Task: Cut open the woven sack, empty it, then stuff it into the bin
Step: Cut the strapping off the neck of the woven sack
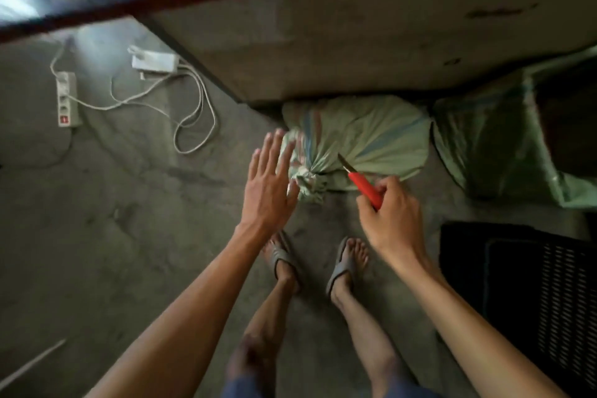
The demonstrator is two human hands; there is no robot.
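The right hand [392, 213] pinches a red-handled knife [361, 183], blade over the tied woven sack [358, 142] at frame centre. The left hand [268, 184], fingers spread, hovers beside its knot. A black bin [529, 284] stands lower right; a power strip [67, 98] lies upper left.

Beside the table [355, 42] lay two green sacks [371, 136], one red knife [363, 182], one power strip [67, 98], one white adapter [155, 61] and one black crate [533, 284].
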